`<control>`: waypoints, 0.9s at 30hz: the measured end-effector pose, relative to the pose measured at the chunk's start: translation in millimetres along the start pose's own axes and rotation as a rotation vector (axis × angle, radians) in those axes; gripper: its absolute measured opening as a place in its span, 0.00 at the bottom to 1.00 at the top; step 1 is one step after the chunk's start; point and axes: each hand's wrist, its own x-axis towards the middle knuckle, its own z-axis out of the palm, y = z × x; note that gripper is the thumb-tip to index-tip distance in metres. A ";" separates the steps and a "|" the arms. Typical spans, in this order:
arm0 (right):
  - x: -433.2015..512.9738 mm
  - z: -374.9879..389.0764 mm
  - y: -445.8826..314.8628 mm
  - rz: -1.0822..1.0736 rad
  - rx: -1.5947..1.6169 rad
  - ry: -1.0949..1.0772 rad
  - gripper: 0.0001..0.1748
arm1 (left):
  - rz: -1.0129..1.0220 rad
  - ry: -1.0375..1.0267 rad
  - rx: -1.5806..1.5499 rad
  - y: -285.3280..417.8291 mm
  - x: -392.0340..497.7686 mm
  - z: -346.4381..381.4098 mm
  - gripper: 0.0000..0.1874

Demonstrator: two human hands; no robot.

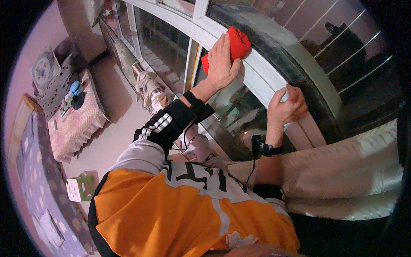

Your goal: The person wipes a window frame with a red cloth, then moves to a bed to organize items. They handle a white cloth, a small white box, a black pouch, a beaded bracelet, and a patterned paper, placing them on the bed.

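Observation:
My left hand (222,62) lies on a red cloth (238,43), pressing it against the white window frame (261,70). Part of the cloth shows on either side of the fingers; what lies under the palm is hidden. Further right along the same rail, my right hand (286,106) grips the edge of the white frame, its fingers curled over it. Dark glass panes stand above and below the rail, with reflections in them. Each wrist wears a black strap with a small device and a cable.
A beige curtain (340,170) hangs at the right. Bundled cloths (149,85) hang on a rail beside the window. Behind at the left are a pink-covered table (77,125), a bed with a purple cover (41,180) and a green and white box (80,189) on the floor.

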 end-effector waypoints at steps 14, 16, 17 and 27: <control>-2.6 0.4 -0.1 0.006 0.010 -0.008 0.08 | -0.478 0.178 0.103 -126.9 50.8 -16.5 0.33; -4.0 1.0 0.3 0.007 0.003 -0.007 0.08 | -0.395 0.191 0.147 -108.3 42.3 -7.6 0.32; -4.1 0.9 0.7 0.002 0.000 -0.006 0.07 | -0.376 0.139 0.154 -92.5 33.0 -3.4 0.32; 9.5 -0.3 -31.3 -0.193 0.428 -0.104 0.19 | 0.061 -0.118 0.087 19.3 -9.0 -17.1 0.39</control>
